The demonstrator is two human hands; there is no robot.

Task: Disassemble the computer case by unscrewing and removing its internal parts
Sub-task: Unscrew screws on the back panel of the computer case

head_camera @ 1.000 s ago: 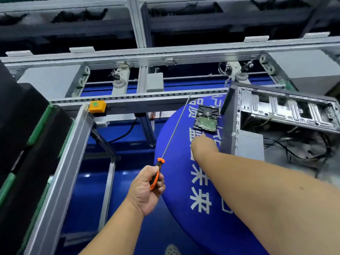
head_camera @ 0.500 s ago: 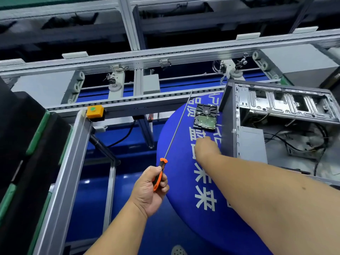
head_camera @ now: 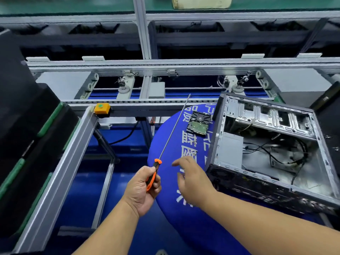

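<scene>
An open computer case [head_camera: 226,155] lies on its side on a round blue table [head_camera: 171,214], loose black cables inside it. A hard drive [head_camera: 198,122], circuit board up, rests on the table just left of the case's far corner. My left hand [head_camera: 142,190] grips the orange and black handle of a long screwdriver [head_camera: 173,129], whose thin shaft points up and away. My right hand [head_camera: 191,179] hovers over the table beside the case's near left corner, fingers spread and holding nothing.
A grey conveyor frame [head_camera: 147,105] with an orange button box [head_camera: 100,107] runs behind the table. Black bins with green edges [head_camera: 27,144] stack at the left. An aluminium rail [head_camera: 60,172] slants down the left side.
My right hand has pulled back from near the hard drive toward me and spread its fingers. The hard drive stays on the table. My left hand still holds the screwdriver.
</scene>
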